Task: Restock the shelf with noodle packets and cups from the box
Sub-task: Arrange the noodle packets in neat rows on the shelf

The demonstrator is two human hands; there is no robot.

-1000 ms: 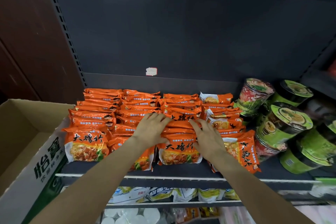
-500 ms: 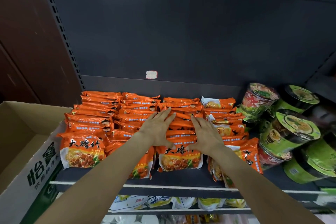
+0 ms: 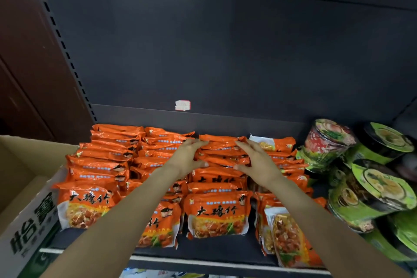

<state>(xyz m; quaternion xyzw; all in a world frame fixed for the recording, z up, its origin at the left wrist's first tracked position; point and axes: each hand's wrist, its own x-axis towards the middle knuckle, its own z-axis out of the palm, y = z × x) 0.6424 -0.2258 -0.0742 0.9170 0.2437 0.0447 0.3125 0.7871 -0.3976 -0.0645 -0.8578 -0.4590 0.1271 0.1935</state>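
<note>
Several rows of orange noodle packets (image 3: 220,215) stand on the dark shelf (image 3: 209,253). My left hand (image 3: 186,158) and my right hand (image 3: 257,161) lie on either side of the third row's rear packets (image 3: 222,150), fingers spread and straight, pressing against their ends. Green and red noodle cups (image 3: 370,192) lie tilted in a heap at the shelf's right end. The cardboard box (image 3: 27,216) stands open at the left, its inside mostly out of view.
The shelf's dark back panel (image 3: 225,52) rises behind the packets with a small white sticker (image 3: 182,105). A brown wall (image 3: 24,52) borders the left. More packets show on a lower shelf (image 3: 158,274) under the front edge.
Both hands have slid from the front packets of the third row toward the back of the shelf, staying on either side of that row. The view has tilted slightly.
</note>
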